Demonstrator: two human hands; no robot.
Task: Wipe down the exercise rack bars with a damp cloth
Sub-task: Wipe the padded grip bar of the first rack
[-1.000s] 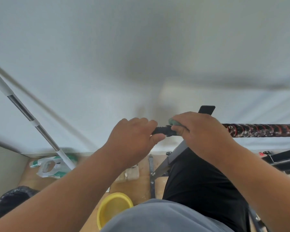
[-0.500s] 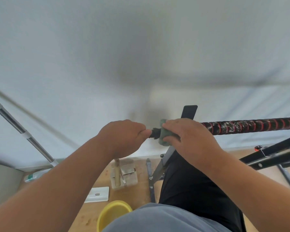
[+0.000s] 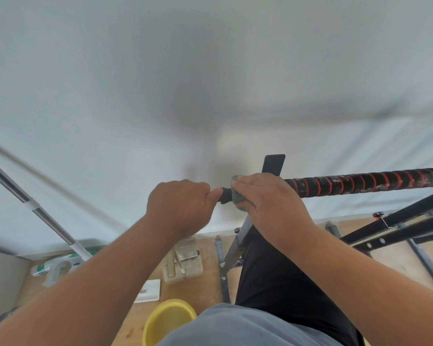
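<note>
Where the head view looks down, we note our right hand (image 3: pixel 273 203) gripping a green cloth (image 3: pixel 238 196) around the bar (image 3: pixel 360 184) at its left end; left hand (image 3: pixel 180 206) pinches the black end cap (image 3: pixel 225 194). Yellow bucket (image 3: pixel 169 320) below on floor.

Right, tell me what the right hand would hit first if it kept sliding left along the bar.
Probably the left hand. The right hand, cloth wrapped on the bar, sits near the black end, which the left hand grips.
</note>
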